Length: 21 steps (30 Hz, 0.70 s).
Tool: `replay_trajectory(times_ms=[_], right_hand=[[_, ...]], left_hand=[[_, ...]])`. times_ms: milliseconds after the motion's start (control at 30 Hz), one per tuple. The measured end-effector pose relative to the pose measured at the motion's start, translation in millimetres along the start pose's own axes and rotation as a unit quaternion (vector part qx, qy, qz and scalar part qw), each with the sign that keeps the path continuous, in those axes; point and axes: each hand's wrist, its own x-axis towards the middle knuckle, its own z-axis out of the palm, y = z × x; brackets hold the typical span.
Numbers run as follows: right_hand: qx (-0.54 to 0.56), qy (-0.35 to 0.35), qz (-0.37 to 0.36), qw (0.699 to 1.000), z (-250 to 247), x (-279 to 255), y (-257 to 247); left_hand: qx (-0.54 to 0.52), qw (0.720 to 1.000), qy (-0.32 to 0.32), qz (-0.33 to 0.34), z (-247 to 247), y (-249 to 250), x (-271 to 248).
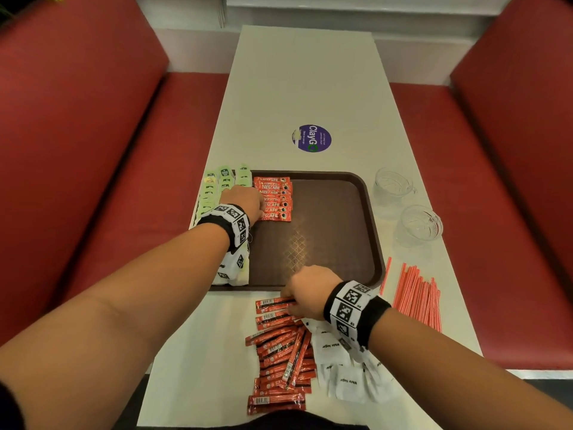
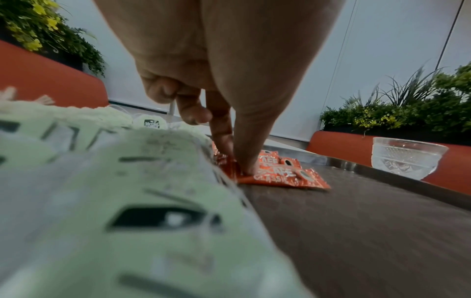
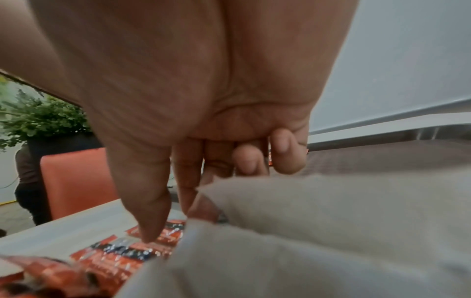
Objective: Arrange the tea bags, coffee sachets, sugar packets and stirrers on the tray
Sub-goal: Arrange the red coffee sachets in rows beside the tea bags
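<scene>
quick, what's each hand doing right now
Left hand: straight fingertips pressing the coffee sachets on the tray.
Right hand: pinching a coffee sachet off the table.

You are in a café or canteen booth. Red padded benches (image 1: 93,125) flank a long white table (image 1: 304,82) on the left and right. A round "ClayGo" sticker (image 1: 311,138) sits mid-table, asking diners to clean up. A brown serving tray (image 1: 325,237) lies near you, and planters (image 2: 413,113) of greenery top the seat backs.
</scene>
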Motion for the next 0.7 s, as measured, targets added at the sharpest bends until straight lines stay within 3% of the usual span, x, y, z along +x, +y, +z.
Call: replay_trajectory(times_ms=[233, 433, 567, 700], right_hand=[[-0.043, -0.003, 0.025, 0.999, 4, 5, -8], [-0.065, 0.008, 0.041, 0.997, 5, 8, -16], [-0.063, 0.028, 0.040, 0.997, 5, 5, -20], [-0.017, 0.070, 0.029, 0.997, 5, -3, -17]], left_hand=[[-0.066, 0.997, 0.045, 0.010, -20, -1, -18], [-0.134, 0.985, 0.093, 0.061, -35, 0, -81], [-0.137, 0.983, 0.053, 0.105, -31, 4, -123], [-0.137, 0.983, -0.028, 0.116, -22, 2, -154]])
